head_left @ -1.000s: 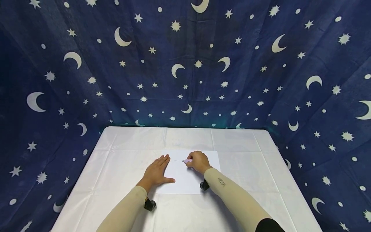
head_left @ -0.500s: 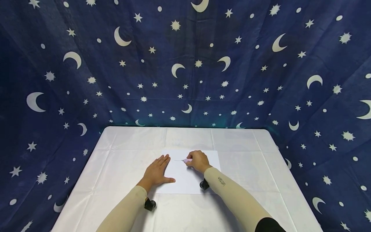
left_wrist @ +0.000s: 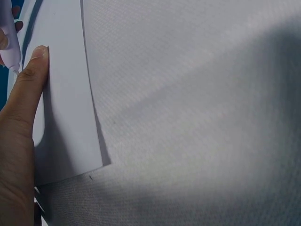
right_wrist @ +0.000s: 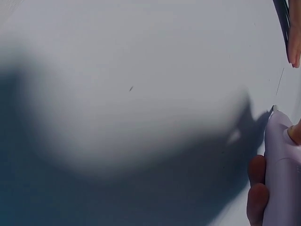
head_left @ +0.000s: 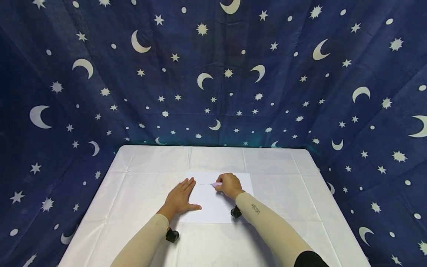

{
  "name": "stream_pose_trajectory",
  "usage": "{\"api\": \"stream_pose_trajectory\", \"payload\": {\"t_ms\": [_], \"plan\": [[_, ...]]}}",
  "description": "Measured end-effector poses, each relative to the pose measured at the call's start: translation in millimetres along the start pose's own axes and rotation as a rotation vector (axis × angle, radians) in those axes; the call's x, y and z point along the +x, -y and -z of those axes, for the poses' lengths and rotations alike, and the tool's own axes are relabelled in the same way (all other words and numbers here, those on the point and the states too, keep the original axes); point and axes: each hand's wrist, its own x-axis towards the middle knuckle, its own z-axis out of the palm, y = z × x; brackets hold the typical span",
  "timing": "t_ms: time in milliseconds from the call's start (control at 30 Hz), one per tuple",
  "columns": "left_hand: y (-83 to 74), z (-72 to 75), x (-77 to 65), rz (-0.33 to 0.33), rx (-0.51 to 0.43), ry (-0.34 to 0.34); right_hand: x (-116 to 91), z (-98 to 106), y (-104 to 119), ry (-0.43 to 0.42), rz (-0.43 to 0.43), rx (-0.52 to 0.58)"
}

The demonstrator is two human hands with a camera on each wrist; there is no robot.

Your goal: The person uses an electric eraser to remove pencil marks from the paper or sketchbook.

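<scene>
A sheet of white paper [head_left: 210,213] lies on the table. My left hand [head_left: 180,196] rests on its left side, fingers straight and thumb spread. In the left wrist view the thumb [left_wrist: 28,89] lies along the paper. My right hand [head_left: 229,186] grips a lavender craft knife [head_left: 217,184], its narrow tip pointing left and down at the paper. In the right wrist view the thumb presses on the knife's body [right_wrist: 280,179], and the small tip meets the sheet. A thin straight line [head_left: 204,184] runs left from the tip toward the left fingertips.
A white cloth covers the table [head_left: 283,207], with creases running across it. Behind and beside it hangs a dark blue curtain [head_left: 213,89] with moons and stars. Dark wrist cameras [head_left: 172,235] sit under both forearms, which wear beige sleeves [head_left: 270,226].
My right hand with the craft knife has shifted very slightly right along the paper, and the line behind the tip looks a little longer. My left hand stays in place.
</scene>
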Motion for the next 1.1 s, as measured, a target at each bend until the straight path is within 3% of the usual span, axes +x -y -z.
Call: {"api": "stream_pose_trajectory", "payload": {"t_ms": [167,367,800,1100], "plan": [[2.2,-4.8,1.7,-0.015,0.017,-0.026,1,-2,2,0.0,0.019,0.008],[1.6,-7.0,3.2,0.001,0.023,-0.009,2,-6,7,0.004,0.025,-0.002],[1.8,-4.5,2.7,0.011,0.024,0.005,2,-3,4,-0.002,0.006,-0.012],[3.0,-5.2,2.2,0.005,0.034,-0.009,3,-10,14,0.009,0.025,0.006]]}}
